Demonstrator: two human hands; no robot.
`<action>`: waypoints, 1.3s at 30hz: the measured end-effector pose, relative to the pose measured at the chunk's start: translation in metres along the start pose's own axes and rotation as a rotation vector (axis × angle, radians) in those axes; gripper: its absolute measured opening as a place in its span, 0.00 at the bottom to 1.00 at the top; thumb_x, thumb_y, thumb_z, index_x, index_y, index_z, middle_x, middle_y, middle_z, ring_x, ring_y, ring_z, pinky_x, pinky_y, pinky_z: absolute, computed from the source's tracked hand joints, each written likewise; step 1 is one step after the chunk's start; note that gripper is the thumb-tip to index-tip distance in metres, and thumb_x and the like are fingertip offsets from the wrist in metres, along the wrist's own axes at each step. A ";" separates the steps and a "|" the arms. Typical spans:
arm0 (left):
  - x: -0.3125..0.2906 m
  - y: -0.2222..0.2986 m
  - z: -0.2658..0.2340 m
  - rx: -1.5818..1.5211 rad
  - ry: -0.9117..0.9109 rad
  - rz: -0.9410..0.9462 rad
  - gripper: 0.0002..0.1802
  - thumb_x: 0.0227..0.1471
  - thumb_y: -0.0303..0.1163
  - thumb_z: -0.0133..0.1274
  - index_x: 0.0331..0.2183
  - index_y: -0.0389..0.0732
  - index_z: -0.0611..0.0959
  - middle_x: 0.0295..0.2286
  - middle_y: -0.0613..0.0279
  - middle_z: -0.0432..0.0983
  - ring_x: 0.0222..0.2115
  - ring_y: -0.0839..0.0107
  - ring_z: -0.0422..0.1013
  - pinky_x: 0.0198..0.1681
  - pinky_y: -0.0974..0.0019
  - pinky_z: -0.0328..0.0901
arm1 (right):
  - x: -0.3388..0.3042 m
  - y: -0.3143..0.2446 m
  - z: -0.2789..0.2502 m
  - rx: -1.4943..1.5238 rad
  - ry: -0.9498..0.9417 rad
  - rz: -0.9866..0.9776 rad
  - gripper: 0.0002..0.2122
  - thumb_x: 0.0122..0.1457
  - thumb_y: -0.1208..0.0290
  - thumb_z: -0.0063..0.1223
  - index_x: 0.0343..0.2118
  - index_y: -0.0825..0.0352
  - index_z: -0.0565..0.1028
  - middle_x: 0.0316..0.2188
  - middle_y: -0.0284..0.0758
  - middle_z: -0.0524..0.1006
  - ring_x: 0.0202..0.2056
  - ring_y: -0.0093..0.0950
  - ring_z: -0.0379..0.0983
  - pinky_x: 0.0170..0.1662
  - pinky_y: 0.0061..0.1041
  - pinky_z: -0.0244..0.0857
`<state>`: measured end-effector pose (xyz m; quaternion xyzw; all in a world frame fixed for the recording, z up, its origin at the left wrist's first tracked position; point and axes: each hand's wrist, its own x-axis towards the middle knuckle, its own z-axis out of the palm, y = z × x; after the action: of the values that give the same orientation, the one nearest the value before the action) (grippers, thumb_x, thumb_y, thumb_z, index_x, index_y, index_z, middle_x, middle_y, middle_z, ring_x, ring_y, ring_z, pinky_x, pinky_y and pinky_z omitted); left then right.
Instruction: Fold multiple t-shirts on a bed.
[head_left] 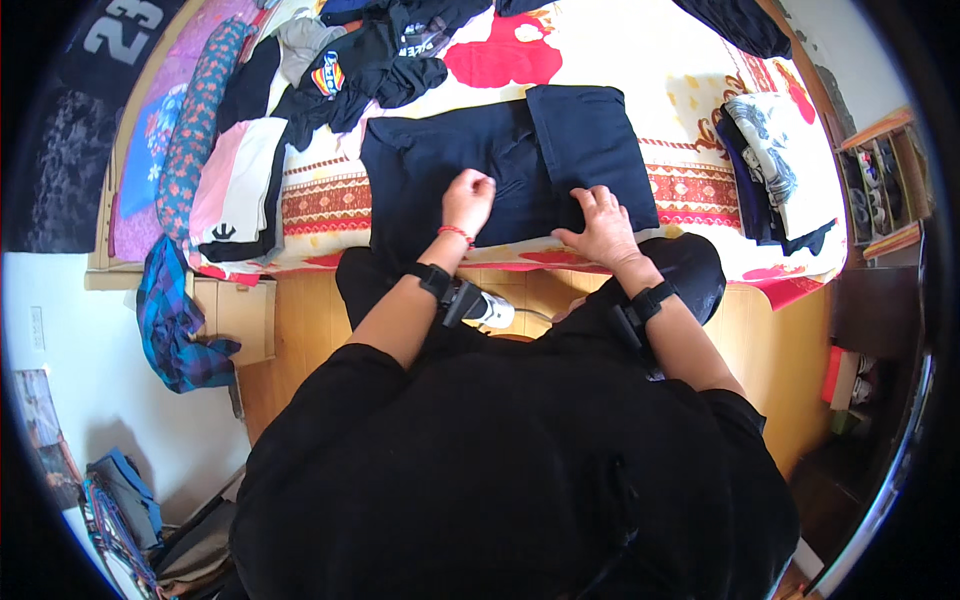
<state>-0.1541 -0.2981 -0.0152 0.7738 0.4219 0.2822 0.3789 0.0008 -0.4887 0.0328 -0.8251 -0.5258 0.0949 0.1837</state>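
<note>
A black garment point(430, 150), probably a shirt, lies spread on the bed in front of me, with its right part folded over into a flat panel point(590, 130). Over its middle, my left hand point(468, 200) is curled closed beside some wrinkles in the cloth. Whether the fingers pinch any fabric is hidden. My right hand point(600, 222) rests on the lower part of the folded panel, its fingers stretched out and thumb apart, holding nothing.
Folded clothes point(235, 190) are stacked on the left, next to a floral bolster point(203, 120). Loose dark shirts point(375, 75) lie at the far left. Another folded pile point(775, 170) sits on the right. A checked cloth point(180, 325) hangs over a cardboard box point(240, 315) below the bed's left corner.
</note>
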 end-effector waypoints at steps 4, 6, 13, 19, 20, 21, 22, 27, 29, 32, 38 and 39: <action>0.002 -0.050 -0.050 0.160 0.405 0.190 0.03 0.44 0.28 0.54 0.27 0.43 0.77 0.26 0.52 0.70 0.29 0.54 0.69 0.33 0.56 0.65 | 0.002 -0.018 0.017 -0.180 -0.049 -0.014 0.30 0.43 0.60 0.61 0.50 0.67 0.66 0.44 0.41 0.65 0.49 0.39 0.62 0.49 0.37 0.62; 0.000 -0.061 -0.075 0.298 0.430 -0.020 0.09 0.43 0.31 0.56 0.31 0.43 0.76 0.32 0.54 0.70 0.36 0.54 0.68 0.40 0.54 0.63 | 0.007 -0.014 0.026 -0.256 -0.088 -0.012 0.29 0.44 0.64 0.59 0.50 0.67 0.66 0.44 0.41 0.65 0.49 0.39 0.62 0.48 0.37 0.62; -0.005 -0.073 -0.112 0.512 0.398 -0.478 0.36 0.42 0.52 0.58 0.47 0.39 0.68 0.47 0.48 0.64 0.51 0.51 0.59 0.51 0.48 0.58 | 0.029 0.016 0.026 0.249 0.155 0.059 0.20 0.45 0.77 0.46 0.44 0.69 0.72 0.36 0.47 0.71 0.39 0.45 0.70 0.45 0.36 0.65; 0.005 -0.110 -0.123 0.340 0.297 -0.397 0.33 0.41 0.49 0.60 0.42 0.35 0.71 0.37 0.47 0.72 0.41 0.51 0.69 0.46 0.57 0.63 | 0.002 -0.016 0.033 0.011 -0.135 0.000 0.32 0.47 0.60 0.56 0.56 0.63 0.60 0.43 0.47 0.65 0.47 0.47 0.64 0.50 0.41 0.62; 0.006 -0.120 -0.125 0.236 0.231 -0.381 0.30 0.41 0.48 0.60 0.40 0.35 0.72 0.34 0.48 0.74 0.37 0.53 0.71 0.43 0.57 0.64 | 0.002 -0.025 0.027 -0.007 -0.139 0.013 0.32 0.47 0.59 0.57 0.56 0.64 0.61 0.43 0.47 0.66 0.47 0.46 0.65 0.51 0.39 0.61; 0.006 -0.128 -0.127 0.242 0.198 -0.314 0.25 0.42 0.46 0.60 0.35 0.35 0.75 0.30 0.49 0.76 0.32 0.56 0.73 0.40 0.61 0.66 | 0.002 -0.024 0.027 0.081 -0.123 0.035 0.32 0.47 0.59 0.57 0.56 0.64 0.61 0.43 0.47 0.66 0.47 0.45 0.66 0.51 0.37 0.61; 0.007 -0.127 -0.131 0.200 0.083 -0.316 0.21 0.44 0.42 0.59 0.33 0.34 0.76 0.33 0.49 0.76 0.34 0.60 0.73 0.39 0.63 0.66 | 0.001 -0.019 0.029 0.169 -0.104 0.068 0.32 0.47 0.59 0.58 0.55 0.64 0.62 0.44 0.47 0.66 0.47 0.44 0.66 0.51 0.36 0.62; 0.031 -0.124 -0.143 -0.254 -0.073 -0.160 0.22 0.49 0.33 0.55 0.45 0.31 0.75 0.40 0.52 0.75 0.38 0.69 0.72 0.43 0.68 0.65 | 0.002 -0.002 0.020 0.440 0.065 0.119 0.17 0.50 0.65 0.55 0.42 0.67 0.74 0.33 0.42 0.73 0.33 0.36 0.73 0.40 0.31 0.67; 0.049 -0.061 -0.126 -0.090 -0.135 -0.157 0.26 0.49 0.32 0.54 0.49 0.30 0.71 0.44 0.52 0.72 0.44 0.69 0.69 0.48 0.69 0.62 | 0.001 0.013 0.020 0.527 0.230 0.166 0.13 0.50 0.68 0.54 0.38 0.67 0.75 0.29 0.41 0.73 0.31 0.35 0.72 0.39 0.31 0.67; 0.074 0.033 -0.091 -0.225 -0.235 -0.048 0.28 0.48 0.33 0.55 0.49 0.29 0.71 0.47 0.49 0.71 0.47 0.67 0.67 0.50 0.69 0.61 | 0.009 0.020 0.014 0.568 0.417 0.214 0.09 0.50 0.71 0.52 0.34 0.66 0.76 0.27 0.40 0.74 0.31 0.35 0.72 0.38 0.31 0.66; 0.025 0.239 0.046 0.080 -0.618 0.562 0.25 0.49 0.35 0.54 0.48 0.35 0.72 0.40 0.51 0.74 0.39 0.62 0.72 0.43 0.66 0.66 | 0.012 0.079 0.024 0.873 0.507 0.670 0.11 0.55 0.67 0.49 0.37 0.69 0.75 0.31 0.43 0.78 0.32 0.32 0.75 0.38 0.28 0.67; 0.015 0.236 0.064 0.073 -0.517 0.694 0.24 0.48 0.35 0.54 0.47 0.35 0.72 0.40 0.50 0.73 0.40 0.59 0.71 0.44 0.65 0.66 | 0.011 0.095 0.028 0.866 0.531 0.697 0.13 0.56 0.66 0.48 0.38 0.71 0.75 0.32 0.44 0.78 0.31 0.31 0.75 0.37 0.28 0.67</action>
<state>0.0058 -0.3914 0.1459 0.9280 0.0378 0.1748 0.3269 0.0752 -0.5088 -0.0308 -0.7944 -0.0750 0.1453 0.5850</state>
